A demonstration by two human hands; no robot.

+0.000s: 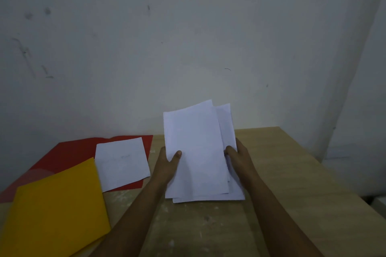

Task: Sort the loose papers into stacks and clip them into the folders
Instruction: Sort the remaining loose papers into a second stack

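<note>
L to R: yellow folder (52, 210) lies shut over the red folder (69, 152), w/ one sheet (122, 162) sorted onto the red; no clipping visible yet. Left hand (167, 165) and right hand (238, 158) each grip a side of the uneven paper stack (198, 152), held tilted above the table (282, 173), so most sorting looks undone.

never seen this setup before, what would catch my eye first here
The sheaf of white papers held up over the middle of the wooden table, gripped by the left hand and the right hand at its two sides. Next, at the left, the bright yellow folder lying partly over the red folder, which has a single white sheet resting on it.
</note>
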